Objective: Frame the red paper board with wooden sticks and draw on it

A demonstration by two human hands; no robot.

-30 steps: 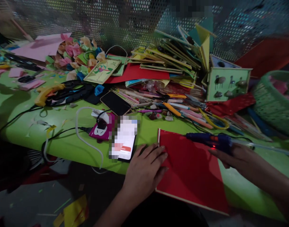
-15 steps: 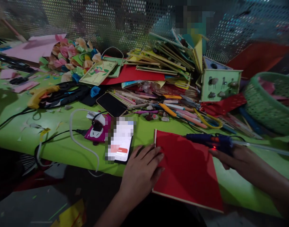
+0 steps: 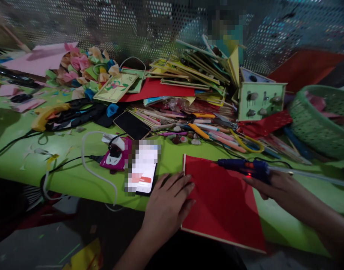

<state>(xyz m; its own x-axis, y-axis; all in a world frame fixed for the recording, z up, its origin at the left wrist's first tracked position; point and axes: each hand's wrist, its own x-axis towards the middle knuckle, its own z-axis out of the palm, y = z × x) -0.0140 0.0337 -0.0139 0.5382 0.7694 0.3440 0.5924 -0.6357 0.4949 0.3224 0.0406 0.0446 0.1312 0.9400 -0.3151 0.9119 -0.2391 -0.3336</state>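
In front of me a red panel (image 3: 217, 202) with pale edging lies on the green table, its near edge jutting past the table's front. My left hand (image 3: 168, 202) rests flat on the panel's left edge, fingers stretched out. My right hand (image 3: 275, 187) grips a dark blue glue gun (image 3: 245, 167) with a small red light glowing on it. The gun's nozzle points left, over the panel's far edge; whether it touches cannot be made out. A clear glue stick (image 3: 309, 175) sticks out of the gun's back. Just left of my left hand lies a lit phone (image 3: 145, 168).
A purple power strip (image 3: 115, 159) with plugs and cables sits left of the phone. Behind are a dark phone (image 3: 132, 125), pens and sticks (image 3: 211, 131), stacked cards (image 3: 194, 71) and a green basket (image 3: 315, 120). A yellow-handled tool (image 3: 48, 116) lies at left.
My right hand has moved slightly left with the glue gun, bringing the nozzle a little along the panel's far edge. My left hand stays in place on the panel.
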